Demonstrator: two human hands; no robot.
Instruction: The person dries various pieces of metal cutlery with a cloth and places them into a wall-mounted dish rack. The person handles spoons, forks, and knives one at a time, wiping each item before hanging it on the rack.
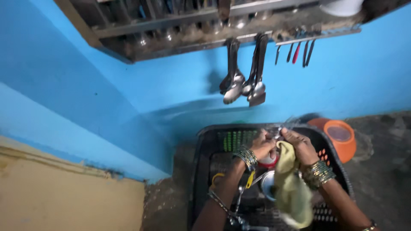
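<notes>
In the head view, both hands worked over a black crate that sat on a dark stone floor against a blue wall. The left hand was curled shut around a small shiny thing at the far side of the crate — too blurred to name, though it looked like glass or steel. The right hand met it from the other side, its grip closed on a yellow-green cloth that hung down from the palm over the crate's middle. The two hands were touching or nearly so. Both wrists wore stacks of bangles.

Under the left hand lay a red-rimmed cup, and just beside the cloth a round steel bowl showed its rim. A yellow-handled tool and a few steel pieces lay lower in the crate, near the left forearm.

To the right of the crate, close to its far corner, stood an orange pot on the floor. On the wall above, ladles hung from a steel rack — well apart from the hands — with a few smaller tools hung further right.
</notes>
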